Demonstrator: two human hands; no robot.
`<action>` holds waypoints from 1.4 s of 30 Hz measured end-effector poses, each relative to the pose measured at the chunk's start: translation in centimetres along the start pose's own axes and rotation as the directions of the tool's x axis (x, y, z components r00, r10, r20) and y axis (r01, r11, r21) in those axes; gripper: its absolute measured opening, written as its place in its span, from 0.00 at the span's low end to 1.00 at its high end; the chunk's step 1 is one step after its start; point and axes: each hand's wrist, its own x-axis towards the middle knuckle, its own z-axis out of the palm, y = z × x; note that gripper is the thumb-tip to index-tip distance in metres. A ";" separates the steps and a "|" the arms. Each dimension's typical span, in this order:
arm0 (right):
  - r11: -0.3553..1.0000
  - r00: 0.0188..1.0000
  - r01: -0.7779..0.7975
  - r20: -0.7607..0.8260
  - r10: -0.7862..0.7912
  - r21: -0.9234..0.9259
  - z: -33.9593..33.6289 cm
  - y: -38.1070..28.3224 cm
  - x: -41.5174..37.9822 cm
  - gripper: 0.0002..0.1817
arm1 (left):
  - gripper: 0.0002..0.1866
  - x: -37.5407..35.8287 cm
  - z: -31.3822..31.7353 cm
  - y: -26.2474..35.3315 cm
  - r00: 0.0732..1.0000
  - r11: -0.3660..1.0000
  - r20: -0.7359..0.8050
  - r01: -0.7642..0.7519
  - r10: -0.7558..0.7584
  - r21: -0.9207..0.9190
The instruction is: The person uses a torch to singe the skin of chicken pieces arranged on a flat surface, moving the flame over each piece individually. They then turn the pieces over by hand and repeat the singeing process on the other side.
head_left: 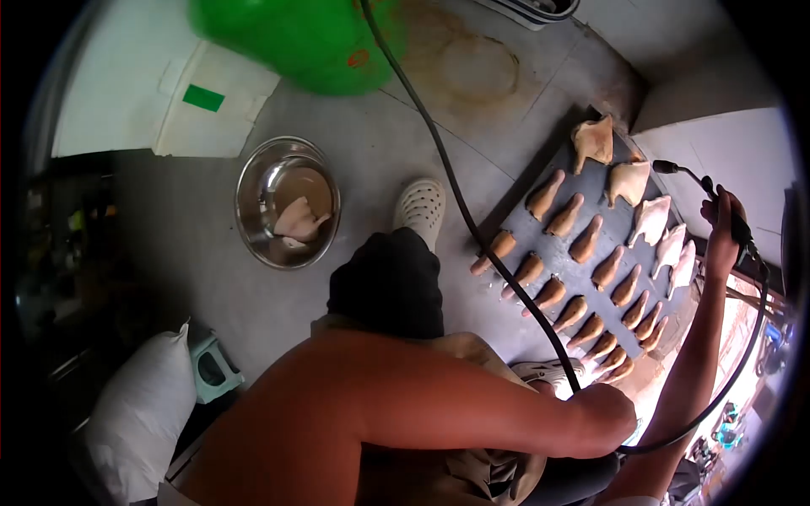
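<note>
My right hand (pixel 724 229) is raised at the right and closed around the handle of a black torch nozzle (pixel 675 169) that points at the far end of a dark metal sheet (pixel 582 221) on the floor. Several browned drumsticks (pixel 582 240) lie in rows on the sheet, with pale chicken pieces (pixel 650 218) along its right side. A black hose (pixel 447 173) runs from the top of the view down to my knees and loops back to the nozzle. My left arm crosses the foreground. My left hand (pixel 612 413) sits by the hose, its fingers hidden.
A steel bowl (pixel 287 202) with raw chicken pieces stands on the grey concrete floor at the left. A green plastic container (pixel 295 38) is at the top. My white shoe (pixel 419 207) is beside the sheet. A white sack (pixel 139 422) and small stool (pixel 211 367) are lower left.
</note>
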 end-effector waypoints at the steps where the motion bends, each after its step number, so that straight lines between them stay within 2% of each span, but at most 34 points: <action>1: 1.000 1.000 0.003 0.009 -0.003 0.003 0.0 0.5 0.4 0.15 | 0.10 0.1 0.7 -0.2 1.000 0.999 0.011 0.014 -0.014 0.033; 2: 1.000 1.000 0.007 0.013 -0.007 -0.003 -0.2 0.6 0.6 0.15 | 0.10 0.2 0.6 -0.1 1.000 0.998 0.024 0.018 -0.019 0.064; 4: 0.990 0.999 -0.037 -0.006 0.036 -0.134 -0.2 0.8 0.5 0.15 | 0.10 0.1 0.3 0.1 0.998 1.000 -0.061 0.000 -0.001 -0.024; 5: 0.991 0.999 -0.035 -0.016 0.033 -0.133 0.0 1.0 0.2 0.15 | 0.09 -0.1 0.9 -0.3 0.982 0.987 -0.187 -0.020 -0.010 -0.158; 6: 0.891 0.997 0.052 -0.026 -0.071 -0.451 1.3 -4.1 -2.1 0.23 | 0.09 -0.3 -0.9 0.0 0.982 0.943 -0.126 0.093 -0.139 -0.320; 7: 0.896 0.998 0.030 -0.038 -0.053 -0.444 1.6 -4.5 -2.4 0.23 | 0.08 -0.9 -1.5 -0.4 0.977 0.970 -0.213 -0.041 -0.011 -0.240; 8: 0.970 1.000 0.008 0.018 -0.003 -0.241 -0.5 0.1 0.1 0.19 | 0.08 -1.1 -1.3 -0.6 0.979 0.964 -0.201 -0.030 -0.025 -0.265; 9: 0.994 0.997 -0.047 -0.053 0.052 0.095 0.4 0.1 0.0 0.15 | 0.08 -1.5 -2.3 -0.1 0.984 0.969 -0.170 0.008 -0.052 -0.247; 10: 0.992 0.993 -0.049 -0.099 0.060 0.113 1.5 -1.4 -0.5 0.13 | 0.07 -1.5 -1.9 -0.5 0.995 0.993 -0.096 -0.028 0.016 -0.119; 12: 0.994 0.991 -0.047 -0.121 0.059 0.102 1.5 -2.3 -0.8 0.12 | 0.07 -1.2 -1.5 -0.1 1.000 1.000 -0.021 -0.002 0.001 -0.031; 15: 0.995 0.992 -0.063 -0.107 0.071 0.083 1.7 -3.2 -1.3 0.13 | 0.07 -1.8 -1.8 0.0 0.999 0.995 0.018 -0.043 0.042 0.086; 18: 0.993 0.990 -0.056 -0.123 0.069 0.106 1.7 -2.7 -1.0 0.13 | 0.07 -1.3 -1.2 -0.1 0.998 0.988 -0.017 -0.063 0.066 0.143; 21: 0.996 0.992 -0.049 -0.110 0.058 0.077 1.6 -2.5 -0.8 0.13 | 0.07 -1.2 -1.4 -0.1 0.998 0.991 -0.009 -0.057 0.058 0.125; 24: 0.996 0.992 -0.056 -0.112 0.063 0.067 1.8 -2.5 -0.5 0.14 | 0.09 -1.0 -2.1 0.2 0.998 0.998 -0.062 0.019 -0.023 -0.065; 30: 0.995 0.992 -0.049 -0.111 0.058 0.083 2.0 -1.9 -0.2 0.13 | 0.11 -0.8 -2.8 0.3 0.997 0.992 -0.042 0.065 -0.070 -0.111; 42: 0.991 0.986 -0.104 -0.125 0.114 0.086 0.4 -2.4 -2.0 0.13 | 0.09 -1.0 -1.5 -0.1 0.996 0.999 -0.082 -0.029 0.031 0.027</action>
